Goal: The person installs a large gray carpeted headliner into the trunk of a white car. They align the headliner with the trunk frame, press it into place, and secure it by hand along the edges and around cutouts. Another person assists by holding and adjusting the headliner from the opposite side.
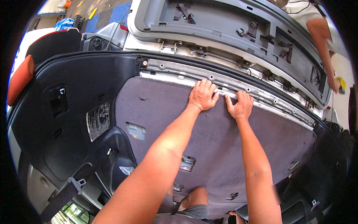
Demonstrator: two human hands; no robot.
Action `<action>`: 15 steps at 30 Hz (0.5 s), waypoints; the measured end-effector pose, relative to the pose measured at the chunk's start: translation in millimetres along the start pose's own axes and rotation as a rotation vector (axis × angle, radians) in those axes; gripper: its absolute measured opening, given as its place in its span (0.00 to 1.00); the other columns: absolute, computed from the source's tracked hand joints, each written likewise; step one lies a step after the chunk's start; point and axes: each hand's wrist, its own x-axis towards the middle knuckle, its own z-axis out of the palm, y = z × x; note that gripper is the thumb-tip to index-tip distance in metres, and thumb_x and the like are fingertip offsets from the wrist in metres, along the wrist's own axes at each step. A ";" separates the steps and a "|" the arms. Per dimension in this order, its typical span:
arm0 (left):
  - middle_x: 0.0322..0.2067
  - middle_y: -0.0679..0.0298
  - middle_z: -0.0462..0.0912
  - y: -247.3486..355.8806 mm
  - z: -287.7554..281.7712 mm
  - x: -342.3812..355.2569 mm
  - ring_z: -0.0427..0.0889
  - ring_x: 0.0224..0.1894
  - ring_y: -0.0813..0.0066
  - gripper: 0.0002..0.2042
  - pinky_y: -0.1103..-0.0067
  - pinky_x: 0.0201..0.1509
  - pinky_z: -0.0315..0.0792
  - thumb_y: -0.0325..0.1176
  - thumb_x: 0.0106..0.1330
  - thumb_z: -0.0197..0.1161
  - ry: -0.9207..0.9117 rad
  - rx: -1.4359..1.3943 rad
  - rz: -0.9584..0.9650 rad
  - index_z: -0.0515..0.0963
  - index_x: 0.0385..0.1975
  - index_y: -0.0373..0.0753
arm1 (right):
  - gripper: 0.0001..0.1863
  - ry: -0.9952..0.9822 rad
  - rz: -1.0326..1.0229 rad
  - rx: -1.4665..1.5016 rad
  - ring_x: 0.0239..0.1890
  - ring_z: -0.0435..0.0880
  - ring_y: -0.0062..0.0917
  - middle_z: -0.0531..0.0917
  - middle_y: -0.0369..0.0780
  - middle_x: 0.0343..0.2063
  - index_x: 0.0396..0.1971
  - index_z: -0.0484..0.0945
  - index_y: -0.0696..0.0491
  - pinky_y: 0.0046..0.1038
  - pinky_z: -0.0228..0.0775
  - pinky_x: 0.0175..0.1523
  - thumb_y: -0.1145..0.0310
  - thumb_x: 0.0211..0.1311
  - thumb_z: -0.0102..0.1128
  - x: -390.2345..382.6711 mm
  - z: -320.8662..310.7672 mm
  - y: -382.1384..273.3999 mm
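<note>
Grey-purple carpet (160,108) covers the cargo floor of a vehicle. Along its far edge runs a pale strip (167,78), dirty in places. My left hand (202,96) has its fingers curled over this edge, the thumb pointing toward a small white piece (217,90) on the strip. Just to the right, my right hand (241,105) hooks its fingers over the same edge, with its thumb spread to the left. Both sets of fingertips are hidden past the edge. My bare knee (197,198) rests on the carpet near the lower edge.
Beyond the metal sill (194,72) lies the lowered tailgate (223,26) with straps on its inner panel. At upper right, another person's arm (326,52) holds a yellow object (341,85). Black side trim (74,86) and a seat belt buckle (77,183) are at left.
</note>
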 end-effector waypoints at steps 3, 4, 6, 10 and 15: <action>0.34 0.58 0.75 -0.4 0.7 -0.8 0.75 0.42 0.58 0.13 0.63 0.49 0.69 0.45 0.63 0.63 -0.021 0.018 -0.011 0.76 0.32 0.41 | 0.24 -0.041 0.021 -0.014 0.35 0.77 0.38 0.76 0.40 0.27 0.27 0.74 0.51 0.39 0.63 0.45 0.44 0.55 0.70 0.2 -1.8 -1.2; 0.34 0.57 0.76 -0.4 0.4 -1.1 0.75 0.43 0.57 0.13 0.63 0.49 0.69 0.45 0.63 0.63 -0.022 0.016 -0.017 0.76 0.32 0.41 | 0.25 -0.046 0.018 -0.038 0.35 0.77 0.39 0.76 0.41 0.27 0.27 0.75 0.51 0.40 0.63 0.44 0.43 0.55 0.69 -0.3 -2.4 -1.9; 0.32 0.55 0.77 -0.4 0.5 -1.4 0.77 0.40 0.53 0.12 0.61 0.47 0.71 0.43 0.61 0.64 -0.027 -0.034 -0.040 0.77 0.31 0.40 | 0.25 -0.071 0.039 -0.013 0.33 0.78 0.41 0.78 0.43 0.27 0.26 0.76 0.52 0.42 0.65 0.43 0.43 0.55 0.69 -0.8 -2.7 -2.5; 0.31 0.54 0.75 1.3 2.3 0.6 0.76 0.39 0.52 0.12 0.59 0.44 0.70 0.41 0.58 0.66 -0.028 -0.002 -0.004 0.75 0.31 0.39 | 0.26 -0.038 0.077 0.046 0.34 0.79 0.40 0.78 0.43 0.26 0.24 0.77 0.50 0.42 0.66 0.43 0.39 0.53 0.68 -1.2 -0.7 0.7; 0.33 0.56 0.73 4.1 -0.8 0.4 0.74 0.41 0.53 0.13 0.61 0.47 0.67 0.42 0.61 0.65 -0.016 0.040 0.010 0.74 0.33 0.39 | 0.26 0.022 0.057 0.048 0.36 0.79 0.37 0.78 0.42 0.28 0.26 0.75 0.50 0.40 0.64 0.47 0.40 0.53 0.68 -2.7 -0.8 1.2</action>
